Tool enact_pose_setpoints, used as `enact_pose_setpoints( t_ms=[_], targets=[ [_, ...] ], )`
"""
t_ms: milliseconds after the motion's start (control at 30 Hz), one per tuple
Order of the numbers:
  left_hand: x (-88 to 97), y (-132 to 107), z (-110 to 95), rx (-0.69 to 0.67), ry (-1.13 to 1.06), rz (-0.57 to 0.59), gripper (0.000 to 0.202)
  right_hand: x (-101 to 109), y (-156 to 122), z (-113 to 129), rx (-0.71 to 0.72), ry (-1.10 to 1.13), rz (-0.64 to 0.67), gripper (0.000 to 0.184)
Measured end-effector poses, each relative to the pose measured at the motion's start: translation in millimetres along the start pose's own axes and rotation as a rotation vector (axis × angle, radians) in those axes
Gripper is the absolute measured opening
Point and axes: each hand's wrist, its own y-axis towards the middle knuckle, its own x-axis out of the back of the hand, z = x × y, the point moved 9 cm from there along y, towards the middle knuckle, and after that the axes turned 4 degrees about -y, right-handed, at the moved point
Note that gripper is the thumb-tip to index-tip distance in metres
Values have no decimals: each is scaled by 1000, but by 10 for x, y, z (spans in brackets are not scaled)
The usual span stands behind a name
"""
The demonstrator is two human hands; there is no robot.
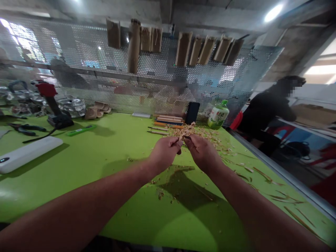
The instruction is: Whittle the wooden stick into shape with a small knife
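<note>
My left hand (pixel 165 153) is closed on a thin, pale carved wooden piece (pixel 188 131) with dark notches or holes along it. The piece points up and away from me over the bench. My right hand (pixel 204 151) is closed right beside it, fingers pinched round a small dark tool (pixel 187 137) that meets the piece; its kind is too small to make out. Just beyond my hands lie curled wood shavings (pixel 207 135) and two slim pen-like tools (pixel 157 132). Crumbs and a long shaving are scattered on the green table beneath my wrists.
A green-labelled bottle (pixel 218 114) and a dark phone (pixel 192 112) stand at the back, near stacked wooden strips (pixel 168 120). Leftward are a cordless drill (pixel 54 105), pliers (pixel 26 128), a green case (pixel 82 130) and a white bar-shaped device (pixel 30 154). A person (pixel 270 108) is at right.
</note>
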Motion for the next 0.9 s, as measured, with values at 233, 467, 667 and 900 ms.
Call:
enact_pose_setpoints(
  t_ms=[233, 467, 667, 900],
  targets=[
    [-12, 32, 1, -63, 50, 20, 33, -133, 22, -50, 2, 339, 107, 39],
    [-35, 69, -64, -200, 113, 80, 30, -307, -31, -100, -86, 766, 308, 41],
    [-61, 71, 0, -126, 69, 91, 33, -300, -23, -107, -78, 728, 274, 41],
    [-45, 102, 103, -41, -42, 65, 31, -74, -6, -65, 34, 468, 53, 39]
  ],
)
